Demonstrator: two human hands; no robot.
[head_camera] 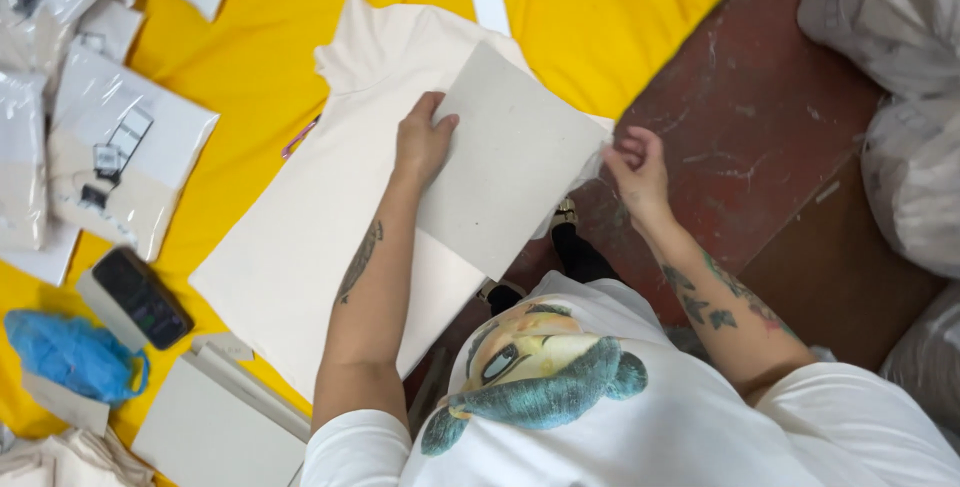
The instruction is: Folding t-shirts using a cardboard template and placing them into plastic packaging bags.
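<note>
Near edge of the table point(250, 137): stack of grey boards point(215, 427), blue bag point(70, 352), dark handheld device point(145, 297). Cream shirt point(300, 237) lies flat on the yellow cover, hanging over the right edge. Left hand point(422, 142) spread flat, pressing the grey cardboard sheet point(510, 162) onto the shirt. Right hand point(635, 167) pinches the shirt's edge at the board's right corner. My take: keep the board square and centred, pull the fabric taut, no creases. Far left: bagged shirts point(120, 162).

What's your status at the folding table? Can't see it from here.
Left hand flat on grey cardboard sheet, pressing it onto cream shirt. Right hand pinching shirt's edge. Nothing in the way.
</note>
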